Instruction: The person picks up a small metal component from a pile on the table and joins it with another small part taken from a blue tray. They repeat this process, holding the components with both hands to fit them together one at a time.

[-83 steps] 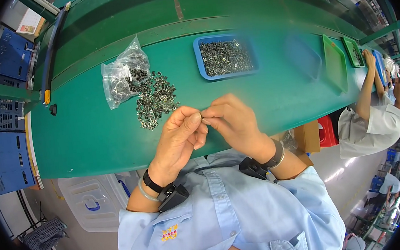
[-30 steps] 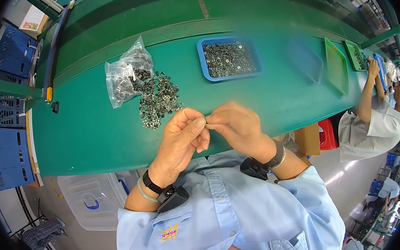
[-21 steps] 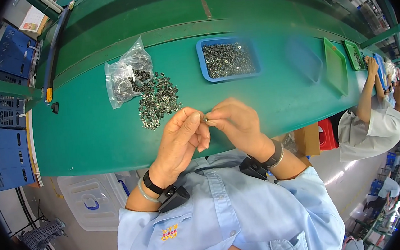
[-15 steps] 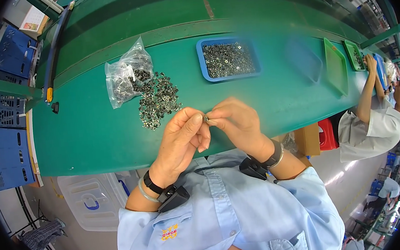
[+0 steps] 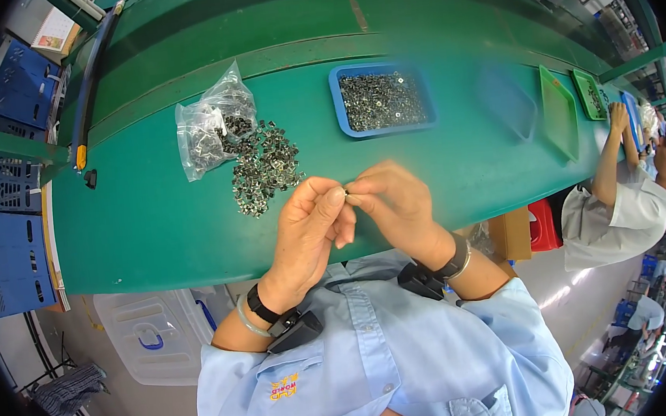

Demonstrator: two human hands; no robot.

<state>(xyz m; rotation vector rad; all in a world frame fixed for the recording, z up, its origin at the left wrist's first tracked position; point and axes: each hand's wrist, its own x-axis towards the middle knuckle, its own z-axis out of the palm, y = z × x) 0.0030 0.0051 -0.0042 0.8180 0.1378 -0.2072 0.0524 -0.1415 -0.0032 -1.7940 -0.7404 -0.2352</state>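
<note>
Above the near edge of a green bench (image 5: 153, 232), the left hand (image 5: 307, 230) and right hand (image 5: 396, 206) meet fingertip to fingertip, fingers pinched on a small metal part (image 5: 346, 196) held up close, apparently for fine fitting; its orientation and long axis are too small to tell. A loose pile of metal parts (image 5: 265, 170) spills from a clear plastic bag (image 5: 207, 124) at 10 o'clock of the hands, within easy reach, and a blue tray (image 5: 340, 104) of similar pieces sits at 12 o'clock.

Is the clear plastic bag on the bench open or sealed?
Open: small metal parts spill from the mouth of the clear plastic bag onto the green bench.
</note>
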